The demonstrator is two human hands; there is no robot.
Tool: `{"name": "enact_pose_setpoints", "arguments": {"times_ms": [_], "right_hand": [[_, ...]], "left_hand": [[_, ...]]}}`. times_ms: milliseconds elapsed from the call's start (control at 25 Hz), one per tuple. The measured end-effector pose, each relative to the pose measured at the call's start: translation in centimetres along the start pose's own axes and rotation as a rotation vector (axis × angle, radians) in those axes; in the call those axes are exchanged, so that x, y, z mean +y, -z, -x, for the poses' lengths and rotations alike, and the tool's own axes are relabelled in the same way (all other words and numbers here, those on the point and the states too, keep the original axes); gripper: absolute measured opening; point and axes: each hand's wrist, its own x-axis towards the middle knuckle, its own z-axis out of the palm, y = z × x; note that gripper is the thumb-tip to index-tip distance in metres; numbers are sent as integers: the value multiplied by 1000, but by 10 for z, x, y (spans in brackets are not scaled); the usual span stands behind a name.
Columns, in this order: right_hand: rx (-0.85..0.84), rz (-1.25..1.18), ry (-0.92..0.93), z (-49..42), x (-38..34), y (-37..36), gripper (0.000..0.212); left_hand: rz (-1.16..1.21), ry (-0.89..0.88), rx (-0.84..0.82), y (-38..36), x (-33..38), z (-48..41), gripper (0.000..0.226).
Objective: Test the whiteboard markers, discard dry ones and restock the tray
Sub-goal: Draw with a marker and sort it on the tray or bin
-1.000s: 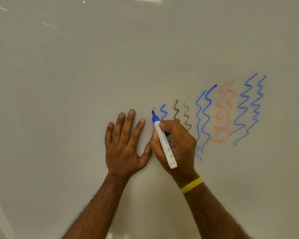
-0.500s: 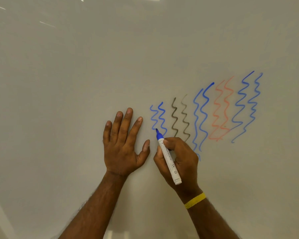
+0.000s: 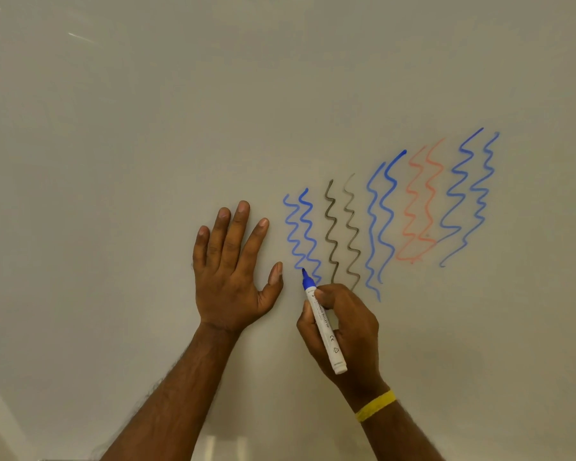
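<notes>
The right hand (image 3: 343, 331) grips a blue marker (image 3: 323, 324), tip at the foot of 2 blue squiggles (image 3: 301, 232); the left hand (image 3: 230, 271) lies flat, fingers spread, on the whiteboard (image 3: 147, 144).

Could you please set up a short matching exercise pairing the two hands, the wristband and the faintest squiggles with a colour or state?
Things:
1. left hand
2. right hand
3. wristband
4. faintest squiggle pair

Descriptions:
A. yellow
B. pale red
C. flat on the whiteboard, fingers spread
D. holding the blue marker, tip at the board

Pairs: 1-C, 2-D, 3-A, 4-B
</notes>
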Motion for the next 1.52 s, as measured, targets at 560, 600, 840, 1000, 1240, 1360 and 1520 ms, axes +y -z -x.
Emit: {"name": "enact_pose_setpoints", "arguments": {"times_ms": [560, 600, 840, 1000, 1240, 1360, 1520], "right_hand": [[-105, -5, -162, 51, 4, 11, 9], [-96, -9, -192, 55, 5, 14, 8], [-123, -96, -323, 84, 5, 32, 13], [-131, -129, -341, 99, 5, 45, 14], [-173, -170, -426, 119, 6, 60, 19], [-143, -188, -505, 129, 12, 64, 17], [-149, -245, -718, 149, 19, 70, 18]], "left_hand": [[-10, 7, -10, 0, -1, 2, 65], [-9, 8, -11, 0, -1, 2, 65], [-6, 18, -31, 3, 1, 2, 64], [4, 25, -52, 4, 2, 2, 65], [62, 93, -184, 12, 24, 55, 71], [102, 82, -274, 21, 43, 102, 72], [170, 57, -443, 35, 69, 161, 71]]}}
